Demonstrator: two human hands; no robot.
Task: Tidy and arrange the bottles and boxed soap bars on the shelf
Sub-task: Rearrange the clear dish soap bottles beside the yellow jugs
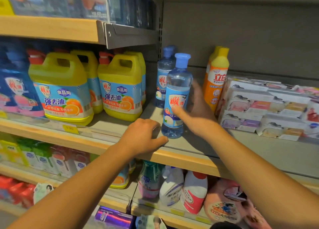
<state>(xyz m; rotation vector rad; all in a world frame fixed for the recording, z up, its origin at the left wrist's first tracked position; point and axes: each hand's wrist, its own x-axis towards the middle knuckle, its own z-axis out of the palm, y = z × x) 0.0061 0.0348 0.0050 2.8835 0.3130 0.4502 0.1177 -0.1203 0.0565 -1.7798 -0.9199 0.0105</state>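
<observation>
Currently on the middle shelf (pixel 189 149), items as follows.

Front clear bottle (pixel 177 97), blue cap, upright near the shelf's front edge, standing forward of its twin. Right hand (pixel 195 111): blurred; thumb across the label, fingers behind the bottle's right side; whether this grip is closed on the bottle or only cupped beside it cannot be told. Left hand (pixel 145 134): fingers loosely curled, resting on the shelf lip just left of the bottle's base, thumb tip near the base; it holds nothing.

Rear clear bottle (pixel 163 77), same label, upright farther back and slightly left.

Orange bottle (pixel 215 80), yellow cap, upright to the right, with a second like it directly behind.

Boxed soap bars (pixel 259 108), far right: stacked several layers deep, rows uneven, some boxes skewed and overhanging.

Yellow jugs (pixel 119 89), left: two rows, handles aligned, faces forward, already orderly.

Progress, as judged: early to middle. The jugs look settled; the clear bottles are in hand but not yet lined up; the soap stack appears untouched and is the larger job left. A bare stretch of shelf in front of the soap leaves room to pull stock forward.

Contents: clear bottles show clear liquid nearly to the shoulder; other containers opaque, fill unknown.
</observation>
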